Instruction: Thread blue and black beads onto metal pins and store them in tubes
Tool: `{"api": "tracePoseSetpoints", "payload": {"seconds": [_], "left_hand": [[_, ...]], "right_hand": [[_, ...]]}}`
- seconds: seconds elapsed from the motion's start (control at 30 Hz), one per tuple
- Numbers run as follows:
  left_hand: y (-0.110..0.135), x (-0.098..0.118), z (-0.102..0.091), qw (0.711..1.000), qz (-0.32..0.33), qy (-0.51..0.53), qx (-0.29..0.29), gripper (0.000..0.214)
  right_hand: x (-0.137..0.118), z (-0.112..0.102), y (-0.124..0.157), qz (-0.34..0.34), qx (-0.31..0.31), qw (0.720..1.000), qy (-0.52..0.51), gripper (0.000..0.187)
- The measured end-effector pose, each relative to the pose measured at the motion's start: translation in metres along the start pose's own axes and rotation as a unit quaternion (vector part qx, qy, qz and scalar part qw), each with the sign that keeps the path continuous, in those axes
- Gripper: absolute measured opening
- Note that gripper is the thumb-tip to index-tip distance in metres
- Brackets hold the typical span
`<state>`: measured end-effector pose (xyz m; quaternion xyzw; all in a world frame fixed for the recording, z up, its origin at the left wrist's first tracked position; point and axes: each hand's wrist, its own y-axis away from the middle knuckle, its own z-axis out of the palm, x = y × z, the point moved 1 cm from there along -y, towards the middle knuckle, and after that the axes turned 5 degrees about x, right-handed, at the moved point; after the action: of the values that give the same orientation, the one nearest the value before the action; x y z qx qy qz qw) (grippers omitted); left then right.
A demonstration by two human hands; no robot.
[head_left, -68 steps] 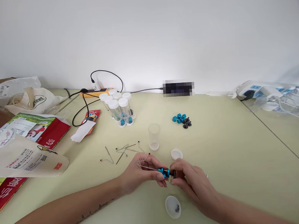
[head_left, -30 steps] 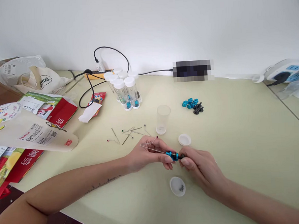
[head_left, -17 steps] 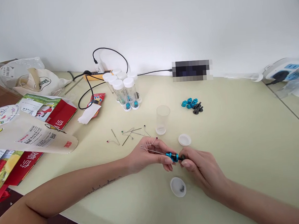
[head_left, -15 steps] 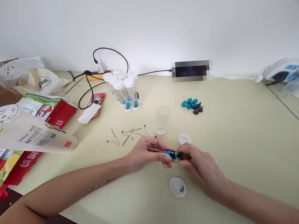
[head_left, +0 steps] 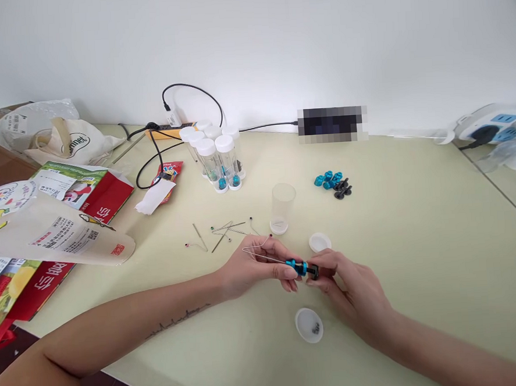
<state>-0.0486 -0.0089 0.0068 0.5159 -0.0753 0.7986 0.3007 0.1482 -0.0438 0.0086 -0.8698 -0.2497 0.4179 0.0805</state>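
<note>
My left hand is closed around a small blue metal fitting. A thin bent wire with a dark red tip sticks out of the fitting's left end. In my right hand, thumb and fingertips pinch the head of a black thumbscrew. Its shank points left into the blue fitting; how deep it sits I cannot tell. Just beyond my hands stand a clear tube and a white cap. Nearer to me lies another white cap, with tiny dark pieces in it.
Several capped clear tubes stand at the back. Blue fittings and black thumbscrews lie in a pile. Loose bent wires are scattered left of centre. Bags crowd the left side; a power strip sits at the right.
The fingers of my right hand have shifted slightly around the black thumbscrew's head. My left hand keeps its hold on the blue fitting. The whole view has moved a little.
</note>
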Motion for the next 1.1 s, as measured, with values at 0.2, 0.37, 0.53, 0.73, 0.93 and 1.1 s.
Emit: {"api": "tracePoseSetpoints", "payload": {"seconds": [0.2,0.37,0.53,0.73,0.93,1.1], "left_hand": [[0.0006,-0.0013,0.0008,1.000,-0.014,-0.009,-0.003,0.023],[-0.0015,-0.0001,0.0002,1.000,-0.006,-0.006,0.016,0.025],[0.0005,-0.0014,0.0007,1.000,-0.015,-0.011,-0.011,0.021],[-0.0005,-0.0010,0.0003,1.000,-0.003,-0.004,0.005,0.021],[-0.0008,-0.0009,0.0009,1.000,-0.015,-0.007,0.007,0.022],[-0.0013,-0.0004,0.0001,1.000,-0.005,0.000,0.014,0.021]], "right_hand": [[0.0008,-0.0006,0.0003,-0.010,-0.033,0.999,0.007,0.028],[-0.0001,0.0008,-0.0005,0.007,0.001,1.000,-0.014,0.011],[0.0026,-0.0007,0.0012,-0.009,-0.055,0.998,-0.014,0.032],[-0.0005,-0.0004,-0.0007,-0.002,-0.021,1.000,-0.003,0.016],[0.0015,-0.0004,-0.0009,0.003,-0.046,0.999,-0.001,0.026],[-0.0021,-0.0010,-0.0033,0.001,-0.026,1.000,0.004,0.017]]}}
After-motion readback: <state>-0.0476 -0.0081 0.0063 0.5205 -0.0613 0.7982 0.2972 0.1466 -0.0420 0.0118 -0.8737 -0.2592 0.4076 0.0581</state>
